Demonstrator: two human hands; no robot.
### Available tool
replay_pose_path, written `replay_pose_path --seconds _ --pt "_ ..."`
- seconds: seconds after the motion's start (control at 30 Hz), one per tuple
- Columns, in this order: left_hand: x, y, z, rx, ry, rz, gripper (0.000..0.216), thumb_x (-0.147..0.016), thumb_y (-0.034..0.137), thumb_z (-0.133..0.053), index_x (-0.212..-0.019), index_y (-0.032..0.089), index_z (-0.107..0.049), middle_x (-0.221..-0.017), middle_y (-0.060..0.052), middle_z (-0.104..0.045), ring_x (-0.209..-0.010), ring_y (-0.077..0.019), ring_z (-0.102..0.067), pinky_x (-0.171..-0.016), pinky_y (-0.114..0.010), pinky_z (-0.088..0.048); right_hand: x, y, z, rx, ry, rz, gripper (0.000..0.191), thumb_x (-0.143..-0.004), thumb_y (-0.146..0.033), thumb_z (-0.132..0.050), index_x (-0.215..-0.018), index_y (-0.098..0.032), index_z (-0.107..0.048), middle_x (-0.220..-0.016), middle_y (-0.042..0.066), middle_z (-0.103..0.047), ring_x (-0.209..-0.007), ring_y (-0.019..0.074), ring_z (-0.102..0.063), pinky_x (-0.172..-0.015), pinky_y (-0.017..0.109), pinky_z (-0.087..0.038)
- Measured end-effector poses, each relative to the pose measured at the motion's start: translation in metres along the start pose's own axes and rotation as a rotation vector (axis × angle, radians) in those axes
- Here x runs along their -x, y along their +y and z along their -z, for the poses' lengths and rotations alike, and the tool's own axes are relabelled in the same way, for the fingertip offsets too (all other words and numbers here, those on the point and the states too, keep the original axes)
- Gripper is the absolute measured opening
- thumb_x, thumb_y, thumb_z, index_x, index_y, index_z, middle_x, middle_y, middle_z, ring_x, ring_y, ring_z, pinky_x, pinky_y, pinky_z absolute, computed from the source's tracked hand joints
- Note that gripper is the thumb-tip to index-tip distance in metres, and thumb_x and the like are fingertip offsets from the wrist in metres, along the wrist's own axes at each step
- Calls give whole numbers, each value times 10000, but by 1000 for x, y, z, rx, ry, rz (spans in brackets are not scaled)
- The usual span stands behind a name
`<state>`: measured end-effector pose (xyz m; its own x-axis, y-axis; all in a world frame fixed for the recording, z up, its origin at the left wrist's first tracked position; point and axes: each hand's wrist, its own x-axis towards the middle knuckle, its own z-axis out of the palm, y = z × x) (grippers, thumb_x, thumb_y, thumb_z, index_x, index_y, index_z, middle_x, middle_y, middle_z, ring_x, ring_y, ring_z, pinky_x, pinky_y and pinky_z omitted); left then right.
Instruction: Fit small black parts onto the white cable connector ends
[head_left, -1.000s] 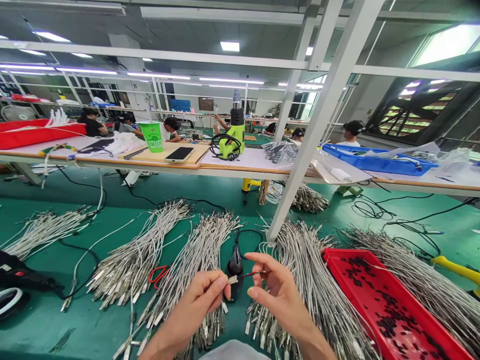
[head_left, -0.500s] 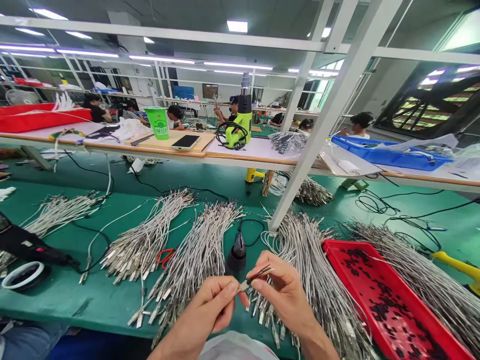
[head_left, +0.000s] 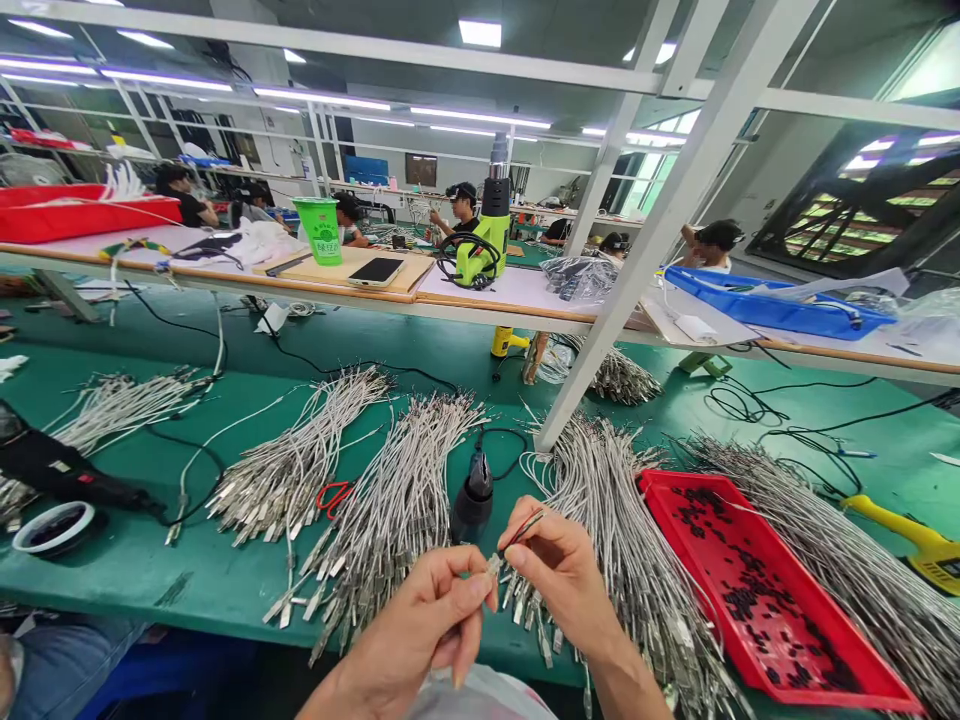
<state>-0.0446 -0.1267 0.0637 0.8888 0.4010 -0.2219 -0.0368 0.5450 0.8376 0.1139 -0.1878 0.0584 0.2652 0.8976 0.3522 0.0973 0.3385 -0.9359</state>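
Note:
In front of my body, my left hand [head_left: 439,605] pinches a small pale, shiny end piece between thumb and forefinger. Close beside it, my right hand [head_left: 559,570] is closed on the thin wires [head_left: 525,530] of a cable, with red and dark strands showing above the fingertips. The fingers hide most of the joint between the two. Bundles of grey braided cables with metal plugs lie on both sides, one bundle [head_left: 397,480] to the left and another bundle [head_left: 622,530] to the right. A dark heat gun nozzle [head_left: 472,505] points up just beyond my hands.
A red tray [head_left: 780,600] with small black pieces lies at right, near a yellow tool [head_left: 915,545]. A black tool [head_left: 67,470] and a tape roll [head_left: 52,528] are at left. A white post [head_left: 637,270] meets the bench. The shelf holds a green heat gun [head_left: 480,245].
My left fingers have shifted slightly up and right on the small end piece, with the lower fingers more loosely curled. My right hand still pinches the wires. The view has moved slightly.

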Motion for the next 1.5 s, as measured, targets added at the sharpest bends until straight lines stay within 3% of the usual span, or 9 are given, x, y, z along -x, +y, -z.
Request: replay_pose_path --seconds 0.2,0.57,0.73,0.87,1.13,1.33,1.5 --pt "2 -5 2 -90 63 -31 305 -815 435 -625 -777 191 -447 -397 65 -560 -283 -30 -280 -340 -141 -184 4 4 -10 -13 39 -24 135 -846 -304 -641 -756 -207 -673 -740 16 -577 -713 158 -506 -659 275 -403" --pt "9 6 -4 -561 243 -120 260 -880 397 -524 -733 200 -438 -471 50 -545 -381 -70 -365 -406 -170 -275 6 1 -16 6 94 -67 142 -823 -324 -662 -745 -212 -700 -749 23 -622 -732 158 -532 -688 260 -430" --pt "9 4 -2 -662 299 -135 228 -889 366 -510 -736 203 -460 -488 36 -568 -426 -92 -401 -436 -178 -306 8 2 -15 -2 136 -85 134 -822 -336 -658 -881 -222 -695 -838 33 -622 -752 166 -552 -691 271 -453" --pt "10 2 -1 -713 312 -158 214 -891 363 -509 -752 201 -496 -495 24 -578 -458 -106 -431 -444 -180 -301 7 0 -14 4 108 -79 120 -810 -311 -669 -751 -206 -666 -793 33 -613 -770 172 -547 -704 277 -444" --pt "10 3 -5 -536 226 -129 323 -886 457 -501 -711 186 -483 -474 21 -573 -370 -71 -363 -394 -170 -269 5 -1 -14 -102 34 -95 160 -838 -306 -638 -727 -191 -624 -768 16 -546 -727 152 -477 -676 264 -390" --pt "7 -2 -3 -314 190 -112 376 -898 480 -477 -762 147 -587 -409 34 -536 -328 -50 -312 -367 -152 -233 9 6 -15 -172 -5 -114 167 -860 -328 -611 -758 -197 -632 -790 22 -530 -761 163 -469 -720 277 -393" --pt "9 -5 -3 -214 189 -120 363 -891 478 -499 -760 149 -578 -401 38 -540 -319 -42 -295 -359 -146 -213 12 12 -11 -131 18 -99 196 -838 -406 -629 -893 -229 -692 -856 42 -583 -812 191 -525 -764 306 -430"
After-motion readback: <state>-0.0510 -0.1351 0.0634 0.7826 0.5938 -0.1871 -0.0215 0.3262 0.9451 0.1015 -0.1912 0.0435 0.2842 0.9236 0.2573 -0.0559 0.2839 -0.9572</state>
